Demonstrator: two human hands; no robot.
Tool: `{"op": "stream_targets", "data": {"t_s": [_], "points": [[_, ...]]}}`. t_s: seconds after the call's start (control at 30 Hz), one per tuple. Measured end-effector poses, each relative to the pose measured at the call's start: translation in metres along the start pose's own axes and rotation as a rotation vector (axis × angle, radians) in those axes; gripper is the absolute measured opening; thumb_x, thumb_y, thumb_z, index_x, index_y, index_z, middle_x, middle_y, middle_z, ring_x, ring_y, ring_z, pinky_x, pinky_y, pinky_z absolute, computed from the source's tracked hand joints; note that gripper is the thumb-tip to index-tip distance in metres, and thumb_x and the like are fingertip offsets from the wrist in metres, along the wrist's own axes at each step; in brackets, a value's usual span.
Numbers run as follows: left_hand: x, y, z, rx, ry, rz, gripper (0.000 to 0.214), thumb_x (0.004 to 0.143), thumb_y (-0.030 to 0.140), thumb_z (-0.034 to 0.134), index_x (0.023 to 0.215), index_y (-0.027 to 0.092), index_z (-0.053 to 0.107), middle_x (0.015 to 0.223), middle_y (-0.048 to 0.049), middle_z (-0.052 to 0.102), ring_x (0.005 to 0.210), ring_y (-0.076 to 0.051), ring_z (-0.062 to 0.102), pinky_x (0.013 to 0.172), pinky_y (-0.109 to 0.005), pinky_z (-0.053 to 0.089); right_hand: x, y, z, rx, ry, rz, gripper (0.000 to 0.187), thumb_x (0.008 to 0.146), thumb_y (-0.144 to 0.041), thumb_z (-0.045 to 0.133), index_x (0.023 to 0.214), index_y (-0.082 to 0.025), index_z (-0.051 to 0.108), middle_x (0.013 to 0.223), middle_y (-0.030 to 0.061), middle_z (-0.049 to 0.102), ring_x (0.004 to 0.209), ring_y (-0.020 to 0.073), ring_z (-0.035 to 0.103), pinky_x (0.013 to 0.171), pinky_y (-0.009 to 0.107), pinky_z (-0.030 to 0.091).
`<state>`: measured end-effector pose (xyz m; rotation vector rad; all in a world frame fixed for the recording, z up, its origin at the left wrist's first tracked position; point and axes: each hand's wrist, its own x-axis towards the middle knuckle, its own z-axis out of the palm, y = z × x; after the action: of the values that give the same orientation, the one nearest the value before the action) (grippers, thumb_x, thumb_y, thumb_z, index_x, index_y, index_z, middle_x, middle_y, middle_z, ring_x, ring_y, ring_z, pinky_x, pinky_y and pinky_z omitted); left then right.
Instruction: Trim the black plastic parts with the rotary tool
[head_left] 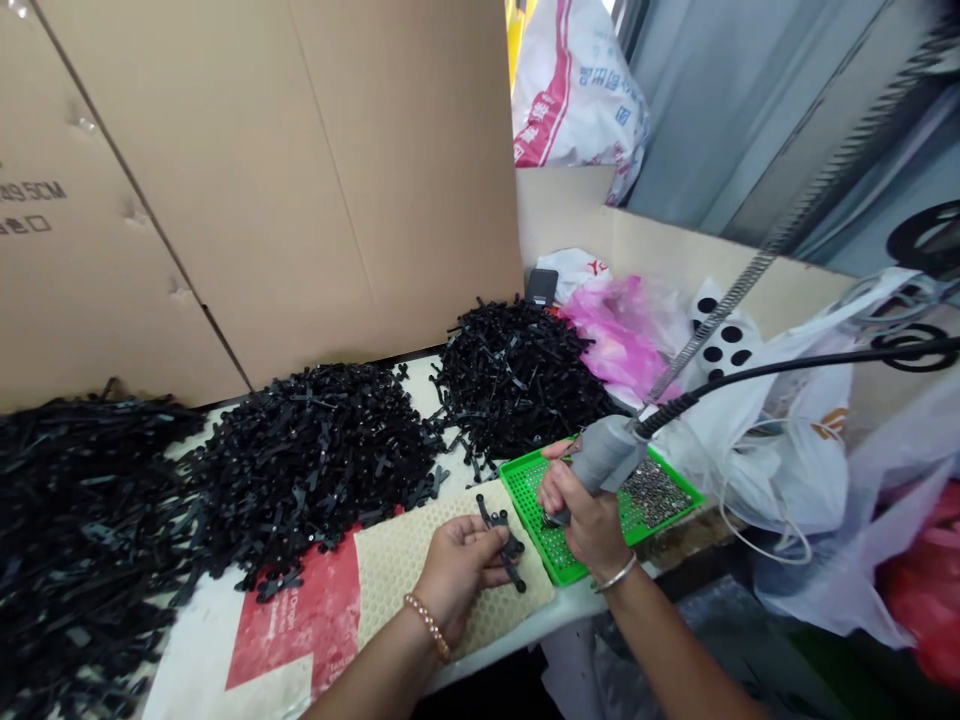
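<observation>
My left hand [457,570] grips a black branched plastic part [501,540] just above a beige honeycomb rubber mat [405,570]. My right hand [586,522] is wrapped around a grey cylindrical handheld power tool [600,455], which trails a black cable. The tool's tip points down at the near corner of a green perforated tray [559,530], close to the black part. Small metal pieces lie heaped in the tray [652,492]. Large piles of similar black plastic parts [311,450] cover the table to the left and behind my hands.
Tall cardboard sheets [262,170] stand along the back of the white table. White plastic bags [772,440] and a pink bag [619,335] crowd the right side, with a red bag [926,580] lower down. A metal spring-like coil [720,310] runs diagonally above the tray. The table's front edge lies below my hands.
</observation>
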<state>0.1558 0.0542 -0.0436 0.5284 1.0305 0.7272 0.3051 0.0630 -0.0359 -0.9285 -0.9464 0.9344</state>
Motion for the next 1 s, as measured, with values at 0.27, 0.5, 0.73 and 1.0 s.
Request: {"op": "stream_targets", "data": {"t_s": [0.27, 0.5, 0.73, 1.0], "points": [[0.002, -0.001, -0.002, -0.007, -0.018, 0.002, 0.034, 0.059, 0.028, 0.085, 0.073, 0.011, 0.059, 0.070, -0.0080, 0.068, 0.062, -0.017, 0.065, 0.059, -0.028, 0.055, -0.002, 0.005, -0.004, -0.026, -0.025, -0.003, 0.020, 0.089, -0.035, 0.063, 0.098, -0.020, 0.053, 0.054, -0.0065, 0.042, 0.046, 0.0120, 0.041, 0.047, 0.024, 0.035], [0.004, -0.002, -0.003, 0.014, -0.014, -0.009, 0.032, 0.061, 0.027, 0.083, 0.074, 0.010, 0.059, 0.070, -0.0083, 0.068, 0.062, -0.016, 0.065, 0.057, -0.026, 0.056, -0.001, 0.006, -0.005, -0.040, -0.030, 0.009, 0.019, 0.090, -0.035, 0.062, 0.098, -0.021, 0.053, 0.054, -0.0062, 0.043, 0.045, 0.0123, 0.041, 0.047, 0.024, 0.035], [0.001, 0.000, -0.001, 0.009, -0.008, -0.014, 0.028, 0.065, 0.023, 0.081, 0.077, 0.010, 0.059, 0.070, -0.0086, 0.068, 0.061, -0.015, 0.065, 0.058, -0.026, 0.056, -0.003, 0.008, -0.007, -0.037, -0.061, 0.025, 0.021, 0.089, -0.037, 0.064, 0.093, -0.020, 0.051, 0.055, -0.0061, 0.041, 0.045, 0.0118, 0.040, 0.045, 0.024, 0.034], [0.003, -0.003, -0.003, 0.000, -0.008, 0.003, 0.035, 0.060, 0.029, 0.084, 0.073, 0.011, 0.057, 0.068, -0.0079, 0.067, 0.061, -0.016, 0.064, 0.059, -0.029, 0.057, 0.003, -0.014, 0.003, 0.058, 0.034, -0.007, 0.023, 0.085, -0.037, 0.067, 0.095, -0.020, 0.055, 0.052, -0.0065, 0.042, 0.045, 0.0107, 0.039, 0.047, 0.022, 0.036]]}}
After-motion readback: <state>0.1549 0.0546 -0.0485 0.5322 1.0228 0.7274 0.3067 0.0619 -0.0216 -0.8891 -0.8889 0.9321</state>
